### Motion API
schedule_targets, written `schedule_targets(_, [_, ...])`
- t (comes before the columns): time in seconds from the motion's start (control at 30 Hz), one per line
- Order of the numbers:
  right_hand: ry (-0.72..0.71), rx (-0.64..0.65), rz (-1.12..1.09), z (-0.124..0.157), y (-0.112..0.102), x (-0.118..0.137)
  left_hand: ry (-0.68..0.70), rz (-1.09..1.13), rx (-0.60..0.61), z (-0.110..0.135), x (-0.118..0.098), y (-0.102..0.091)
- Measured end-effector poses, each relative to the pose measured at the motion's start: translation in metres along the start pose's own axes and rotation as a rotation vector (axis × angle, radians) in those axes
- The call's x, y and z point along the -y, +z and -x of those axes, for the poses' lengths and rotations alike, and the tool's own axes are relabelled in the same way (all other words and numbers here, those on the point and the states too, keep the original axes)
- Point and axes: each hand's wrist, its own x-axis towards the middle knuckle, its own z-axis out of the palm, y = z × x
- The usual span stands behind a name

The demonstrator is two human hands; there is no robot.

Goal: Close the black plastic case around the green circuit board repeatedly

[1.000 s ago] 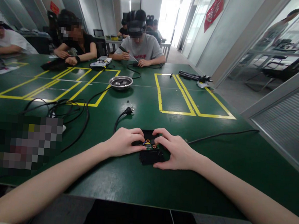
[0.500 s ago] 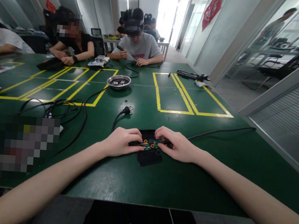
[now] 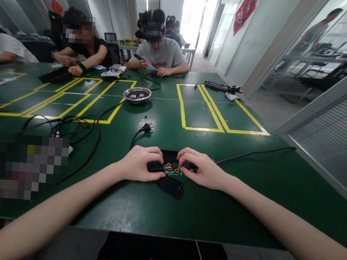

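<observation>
A small green circuit board (image 3: 173, 169) with orange coils lies in an open black plastic casing (image 3: 169, 157) on the green table (image 3: 197, 204). My left hand (image 3: 139, 164) grips the casing's left end with curled fingers. On the right side, my right hand (image 3: 202, 169) pinches the board and casing. A separate black cover piece (image 3: 170, 186) lies just in front of my hands. A black cable (image 3: 255, 153) runs off to the right from the casing. Another black cord with a plug (image 3: 147, 127) lies just behind.
A metal bowl (image 3: 137, 94) sits mid-table between yellow taped rectangles (image 3: 219, 117). Tangled black cables (image 3: 68, 125) lie at the left. Across the table sit several people; one holds a soldering iron (image 3: 143, 59). A black tool (image 3: 221, 87) lies at the far right.
The black cover piece has shifted slightly left and now lies flatter and free in front of my hands. My right hand has drawn back from it onto the board.
</observation>
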Motion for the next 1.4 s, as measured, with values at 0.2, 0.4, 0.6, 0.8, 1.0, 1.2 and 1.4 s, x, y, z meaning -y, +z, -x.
schedule_targets(0.2, [0.034,-0.068,-0.003,0.001,0.009,0.004,-0.001,-0.009,0.011,0.000,-0.002,0.001])
schedule_targets(0.4, [0.030,-0.148,0.021,-0.001,0.016,0.005,-0.143,-0.145,0.024,-0.003,-0.019,0.009])
schedule_targets(0.6, [0.069,-0.162,0.081,-0.005,0.017,0.008,-0.287,-0.239,0.024,-0.009,-0.032,0.015])
schedule_targets(0.8, [0.031,-0.213,0.092,-0.008,0.020,0.003,-0.372,-0.197,0.016,-0.011,-0.033,0.019])
schedule_targets(1.0, [-0.089,-0.335,0.094,-0.009,0.019,-0.001,-0.192,-0.020,-0.134,-0.007,-0.022,0.011])
schedule_targets(1.2, [-0.199,-0.346,0.165,-0.002,0.006,0.006,-0.016,0.072,-0.124,-0.001,-0.013,-0.005])
schedule_targets(1.4, [-0.282,-0.064,0.220,0.007,-0.013,0.003,0.067,0.155,-0.002,0.003,-0.011,-0.010])
